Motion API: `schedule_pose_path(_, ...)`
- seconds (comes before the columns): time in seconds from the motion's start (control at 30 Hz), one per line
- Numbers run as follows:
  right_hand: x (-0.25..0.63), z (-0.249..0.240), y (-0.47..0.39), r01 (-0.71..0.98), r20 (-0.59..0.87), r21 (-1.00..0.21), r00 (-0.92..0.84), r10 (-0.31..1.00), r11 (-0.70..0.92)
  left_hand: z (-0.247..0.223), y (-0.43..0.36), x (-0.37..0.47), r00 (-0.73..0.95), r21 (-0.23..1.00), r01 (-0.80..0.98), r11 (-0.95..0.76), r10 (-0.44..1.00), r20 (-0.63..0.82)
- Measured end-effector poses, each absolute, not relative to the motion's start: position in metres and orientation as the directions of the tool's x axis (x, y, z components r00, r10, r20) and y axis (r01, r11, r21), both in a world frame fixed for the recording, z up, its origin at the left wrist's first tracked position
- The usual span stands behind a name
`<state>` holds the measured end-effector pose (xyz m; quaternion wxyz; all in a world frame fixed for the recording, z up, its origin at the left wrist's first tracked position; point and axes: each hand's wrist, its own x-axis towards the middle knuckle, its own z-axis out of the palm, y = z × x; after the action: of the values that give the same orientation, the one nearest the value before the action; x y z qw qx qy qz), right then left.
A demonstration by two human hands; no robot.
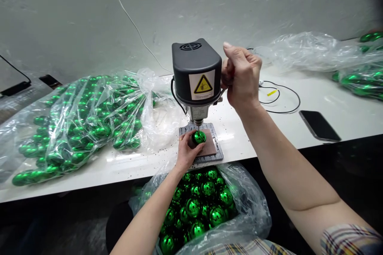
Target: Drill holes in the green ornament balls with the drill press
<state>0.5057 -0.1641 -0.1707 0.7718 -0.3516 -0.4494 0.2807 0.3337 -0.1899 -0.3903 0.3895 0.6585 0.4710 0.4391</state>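
A black bench drill press point(196, 67) with a yellow warning label stands on the white table. My left hand point(189, 147) grips a shiny green ball point(199, 137) on the press's base plate point(220, 155), thumb and fingers around its sides. The drill bit point(198, 127) comes down to the top of the ball; whether it has entered the ball I cannot tell. My right hand point(242, 71) is closed in a fist around the press's feed lever at the right side of the housing, and most of the lever is hidden by the fingers.
Below the table edge, an open plastic-lined container point(254, 211) holds several green balls. Clear bags point(80, 123) of green balls lie at left, with another bag point(362, 79) at far right. A phone point(319, 124) and a black cable point(295, 91) lie to the right.
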Motion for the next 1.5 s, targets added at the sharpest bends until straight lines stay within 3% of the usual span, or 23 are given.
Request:
schedule_pose_path(0.13, 0.504, -0.175, -0.173, -0.105, 0.569, -0.737, 0.436, 0.697, 0.667, -0.393, -0.189, 0.333, 0.231, 0.925, 0.256, -0.279, 0.947, 0.222)
schedule_pose_path(0.33, 0.504, -0.179, -0.171, -0.103, 0.601, -0.702, 0.445, 0.663, 0.705, -0.394, -0.182, 0.335, 0.249, 0.863, 0.287, -0.416, 0.902, 0.352)
schedule_pose_path(0.5, 0.506, -0.18, -0.17, -0.071, 0.597, -0.72, 0.443, 0.669, 0.69, -0.4, -0.178, 0.342, 0.236, 0.849, 0.34, -0.405, 0.91, 0.34)
schedule_pose_path(0.7, 0.507, -0.181, -0.17, -0.049, 0.601, -0.725, 0.443, 0.665, 0.688, -0.405, -0.184, 0.344, 0.217, 0.918, 0.219, -0.332, 0.933, 0.286)
schedule_pose_path(0.93, 0.507, -0.183, -0.171, -0.038, 0.618, -0.712, 0.441, 0.651, 0.701, -0.402, -0.181, 0.342, 0.246, 0.877, 0.272, -0.397, 0.909, 0.335)
schedule_pose_path(1.2, 0.504, -0.187, -0.179, -0.044, 0.648, -0.668, 0.457, 0.609, 0.743, -0.403, -0.184, 0.34, 0.245, 0.979, 0.089, -0.183, 0.957, 0.157)
schedule_pose_path(1.5, 0.496, -0.211, -0.2, 0.02, 0.744, -0.527, 0.494, 0.45, 0.849, -0.401, -0.184, 0.34, 0.264, 0.988, 0.021, -0.154, 0.954, 0.143)
